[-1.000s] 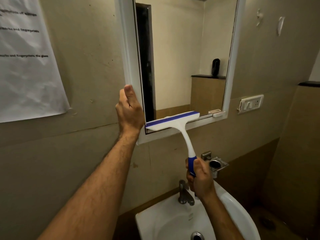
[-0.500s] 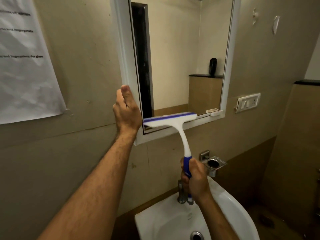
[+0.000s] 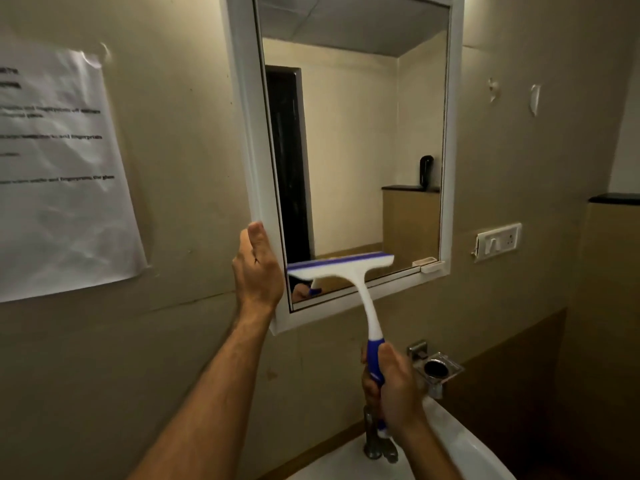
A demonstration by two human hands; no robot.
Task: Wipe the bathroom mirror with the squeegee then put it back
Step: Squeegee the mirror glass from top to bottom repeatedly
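Mirror (image 3: pixel 363 161) now showing far more of its glass and top edge than a second ago, view tilted upward. Squeegee (image 3: pixel 341 266) lifted off the bottom frame, blade now pressed across the lower left glass, slightly higher than before. Probably repositioning for another pass; wiping unfinished, return not yet begun. Left hand (image 3: pixel 258 271) still clamped on the frame's lower left edge, steadying it. Right hand (image 3: pixel 391 393) closed round the blue handle, above the sink (image 3: pixel 467 455).
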